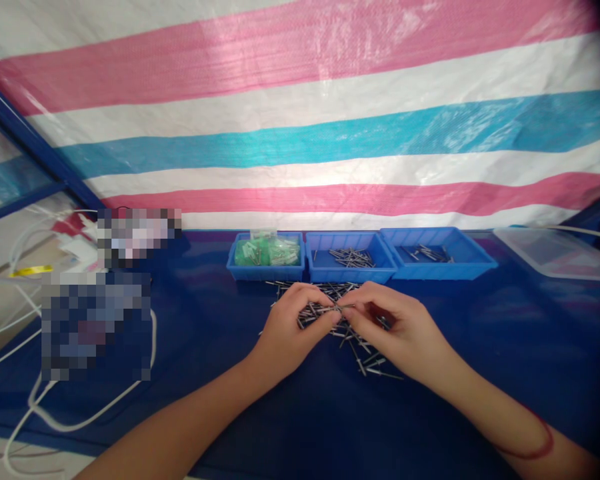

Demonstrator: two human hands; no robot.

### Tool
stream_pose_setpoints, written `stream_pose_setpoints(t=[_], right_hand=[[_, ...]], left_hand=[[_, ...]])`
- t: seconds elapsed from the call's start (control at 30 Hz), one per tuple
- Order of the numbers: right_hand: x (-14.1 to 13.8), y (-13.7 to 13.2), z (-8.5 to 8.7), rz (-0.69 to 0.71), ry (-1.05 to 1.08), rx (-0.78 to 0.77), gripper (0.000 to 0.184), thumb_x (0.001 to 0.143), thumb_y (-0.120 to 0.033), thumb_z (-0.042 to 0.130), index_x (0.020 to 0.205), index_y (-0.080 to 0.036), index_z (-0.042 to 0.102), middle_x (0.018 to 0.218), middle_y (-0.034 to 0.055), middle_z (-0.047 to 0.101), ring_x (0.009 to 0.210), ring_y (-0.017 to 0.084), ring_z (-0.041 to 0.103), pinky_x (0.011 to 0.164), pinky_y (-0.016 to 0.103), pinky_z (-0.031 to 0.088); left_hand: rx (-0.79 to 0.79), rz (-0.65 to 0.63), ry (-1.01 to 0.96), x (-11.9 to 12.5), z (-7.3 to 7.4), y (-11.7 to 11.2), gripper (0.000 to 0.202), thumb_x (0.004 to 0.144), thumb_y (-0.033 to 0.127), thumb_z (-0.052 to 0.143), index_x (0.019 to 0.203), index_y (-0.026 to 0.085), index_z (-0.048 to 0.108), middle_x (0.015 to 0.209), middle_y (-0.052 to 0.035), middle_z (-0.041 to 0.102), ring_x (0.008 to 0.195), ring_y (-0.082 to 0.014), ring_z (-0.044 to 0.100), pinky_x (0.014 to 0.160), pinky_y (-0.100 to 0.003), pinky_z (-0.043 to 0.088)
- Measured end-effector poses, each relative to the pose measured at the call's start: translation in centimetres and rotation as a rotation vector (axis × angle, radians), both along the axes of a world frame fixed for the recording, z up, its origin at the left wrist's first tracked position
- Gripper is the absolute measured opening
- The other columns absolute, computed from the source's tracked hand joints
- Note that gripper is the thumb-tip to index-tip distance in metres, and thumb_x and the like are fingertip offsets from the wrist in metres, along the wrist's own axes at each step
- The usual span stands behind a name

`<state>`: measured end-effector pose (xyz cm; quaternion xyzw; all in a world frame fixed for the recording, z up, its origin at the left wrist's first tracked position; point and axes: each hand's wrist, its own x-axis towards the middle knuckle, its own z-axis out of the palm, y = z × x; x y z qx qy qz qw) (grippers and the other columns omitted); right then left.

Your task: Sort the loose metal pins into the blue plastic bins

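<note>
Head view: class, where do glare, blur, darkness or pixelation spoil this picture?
Head view: pale glare streaks the striped sheet; head view: metal pins look soft, several merging in the pile; head view: the right edge darkens; head view: coarse blocks mask two patches at left.

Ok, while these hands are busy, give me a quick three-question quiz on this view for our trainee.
1. How many blue bins stand in the row?
2. True or false: green material shows in the left bin.
3. Where do the left hand and right hand meet? A, over the pile of metal pins; B, inside the left bin; C, behind the blue bins.

Key: 1, three; 2, true; 3, A.
</note>
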<state>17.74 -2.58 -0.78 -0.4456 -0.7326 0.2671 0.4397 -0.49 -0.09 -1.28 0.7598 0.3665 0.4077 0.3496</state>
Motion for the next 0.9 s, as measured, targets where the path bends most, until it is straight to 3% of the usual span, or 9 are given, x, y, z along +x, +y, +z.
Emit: stream_pose_setpoints(t=[0.13, 0.27, 0.33, 0.43, 0.53, 0.6, 0.73, 0.9], right_hand=[[0.1, 0.1, -0.1, 0.008, -0.089, 0.054, 0.012, 0.087, -0.02, 0.053, 0.088, -0.019, 0.065, 0.066, -0.0005, 0.05, 0.059, 0.012, 0.046, 0.055, 0.026, 0.038], [0.0, 0.3, -0.2, -0.023, -0.033, -0.073, 0.014, 0.087, -0.027, 0.054, 0.086, -0.019, 0.067, 0.073, 0.0019, 0.058, 0.063, 0.012, 0.049, 0.058, 0.027, 0.039], [0.3, 0.7, -0.1, -0.126, 0.138, -0.184, 0.016, 0.086, -0.032, 0.057, 0.085, -0.019, 0.067, 0.073, 0.0014, 0.059, 0.06, 0.011, 0.048, 0.055, 0.026, 0.038], [1.6, 1.7, 0.4, -0.32, 0.533, -0.285, 0.019, 0.081, -0.036, 0.063, 0.086, -0.019, 0.068, 0.058, -0.0035, 0.047, 0.049, 0.007, 0.038, 0.045, 0.023, 0.032], [3.9, 2.9, 0.9, -0.427, 0.883, -0.304, 0.017, 0.076, -0.031, 0.069, 0.087, -0.017, 0.067, 0.055, -0.0057, 0.038, 0.045, 0.006, 0.031, 0.039, 0.022, 0.027], [5.4, 3.7, 1.2, -0.479, 0.996, -0.329, 0.017, 0.073, -0.027, 0.071, 0.086, -0.017, 0.067, 0.054, -0.0065, 0.036, 0.043, 0.005, 0.027, 0.036, 0.021, 0.023], [6.9, 4.3, 1.4, -0.503, 1.031, -0.398, 0.018, 0.075, -0.03, 0.067, 0.087, -0.017, 0.067, 0.052, -0.007, 0.037, 0.038, 0.004, 0.02, 0.032, 0.023, 0.018], [5.3, 3.6, 1.2, -0.404, 0.873, -0.47, 0.024, 0.073, -0.034, 0.068, 0.091, -0.018, 0.066, 0.053, -0.0062, 0.042, 0.038, 0.004, 0.024, 0.033, 0.024, 0.019]], left_hand=[[0.03, 0.013, -0.011, -0.1, 0.3, 0.0, 0.008, 0.083, 0.024, 0.063, 0.084, 0.016, 0.06, 0.09, -0.0042, 0.06, 0.09, -0.0152, 0.057, 0.084, -0.026, 0.043], [0.044, -0.004, 0.056, -0.1, 0.2, -0.1, 0.015, 0.084, 0.028, 0.062, 0.092, 0.016, 0.06, 0.094, -0.0052, 0.062, 0.093, -0.0169, 0.057, 0.085, -0.029, 0.043], [0.088, -0.031, 0.149, -0.1, 0.0, -0.2, 0.022, 0.083, 0.032, 0.063, 0.1, 0.017, 0.06, 0.099, -0.0058, 0.062, 0.097, -0.0184, 0.056, 0.087, -0.031, 0.041], [0.191, -0.092, 0.363, -0.3, -0.4, -0.3, 0.026, 0.084, 0.039, 0.061, 0.103, 0.022, 0.064, 0.102, -0.0047, 0.063, 0.1, -0.0208, 0.053, 0.089, -0.036, 0.037], [0.269, -0.152, 0.528, -0.4, -0.7, -0.5, 0.027, 0.084, 0.044, 0.06, 0.102, 0.025, 0.066, 0.103, -0.0035, 0.063, 0.101, -0.0222, 0.051, 0.085, -0.038, 0.034], [0.301, -0.182, 0.594, -0.5, -0.9, -0.5, 0.026, 0.085, 0.044, 0.059, 0.102, 0.025, 0.066, 0.104, -0.003, 0.063, 0.101, -0.0221, 0.05, 0.082, -0.037, 0.032], [0.354, -0.197, 0.673, -0.6, -1.1, -0.5, 0.02, 0.089, 0.038, 0.055, 0.1, 0.026, 0.066, 0.1, -0.0016, 0.063, 0.098, -0.0205, 0.049, 0.08, -0.036, 0.03], [0.411, -0.177, 0.705, -0.4, -1.3, -0.5, 0.017, 0.093, 0.029, 0.051, 0.093, 0.024, 0.067, 0.092, -0.0013, 0.065, 0.092, -0.018, 0.05, 0.078, -0.036, 0.027]])
